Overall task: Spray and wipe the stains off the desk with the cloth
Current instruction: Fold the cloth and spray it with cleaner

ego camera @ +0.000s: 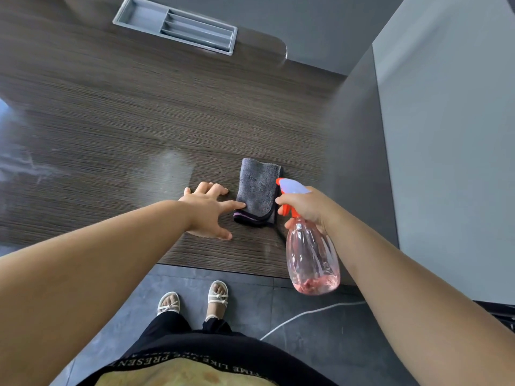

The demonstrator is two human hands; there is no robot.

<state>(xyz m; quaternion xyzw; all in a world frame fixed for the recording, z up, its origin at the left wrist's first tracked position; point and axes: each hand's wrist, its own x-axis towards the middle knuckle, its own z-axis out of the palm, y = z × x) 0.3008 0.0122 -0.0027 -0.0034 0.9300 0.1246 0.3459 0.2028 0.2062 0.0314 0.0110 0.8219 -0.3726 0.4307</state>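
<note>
A folded grey cloth [257, 189] with a dark purple-edged hem lies on the dark wood-grain desk [139, 121] near its front edge. My left hand [209, 211] is spread flat on the desk just left of the cloth, and its index fingertip touches the cloth's left edge. My right hand [306, 206] grips the neck of a clear pink spray bottle [312, 260] with an orange trigger and a pale nozzle. The bottle hangs tilted above the desk's front edge, to the right of the cloth. A pale smear [175, 165] shows on the desk left of the cloth.
A grey recessed tray [139, 16] with slots sits in the desk at the back. A grey partition [359, 162] bounds the desk on the right. Light streaks [19, 160] mark the far left. Below the desk are dark floor tiles, my sandalled feet and a white cable [309, 313].
</note>
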